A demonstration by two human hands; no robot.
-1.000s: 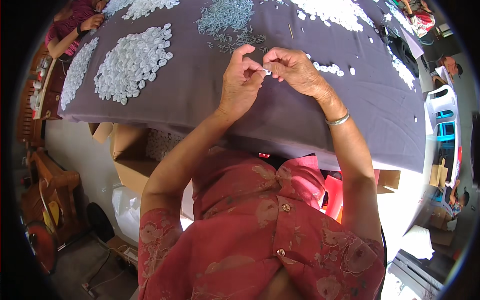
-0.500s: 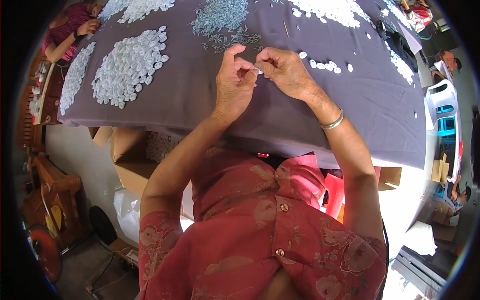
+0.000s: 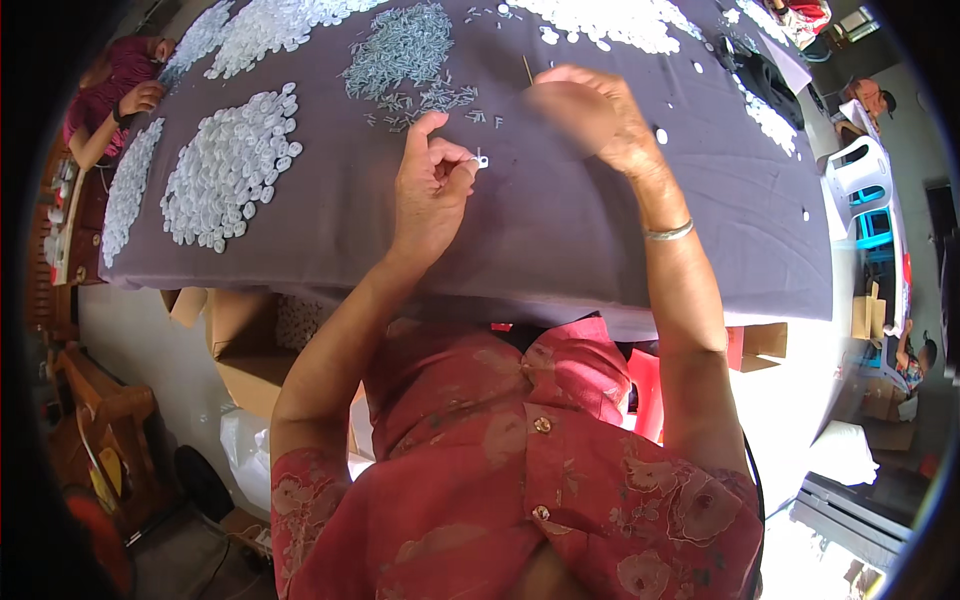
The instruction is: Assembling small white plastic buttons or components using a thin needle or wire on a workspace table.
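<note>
Between thumb and forefinger, my left hand (image 3: 432,190) pinches a small white plastic piece (image 3: 482,161) with a thin pin standing up from it. My right hand (image 3: 605,115) is raised over the table to the right; its fingers are smeared by motion, so whether they hold anything is hidden. A white oval piece (image 3: 661,136) lies just right of that hand. Beyond my left hand spreads a heap of small grey-blue pins (image 3: 400,50), with a few loose ones nearer me. A thin brown stick (image 3: 528,70) lies by the right fingertips.
Heaps of white oval pieces lie at the left (image 3: 228,165), the back left (image 3: 270,35) and the back right (image 3: 620,20) of the grey tablecloth (image 3: 560,240). Another person's hand (image 3: 142,97) works at the far left. A cardboard box (image 3: 240,345) stands under the table edge.
My right hand has come away from my left hand and moved to the right, now over the row of white oval pieces. My left hand keeps its pinch; the view has shifted slightly.
</note>
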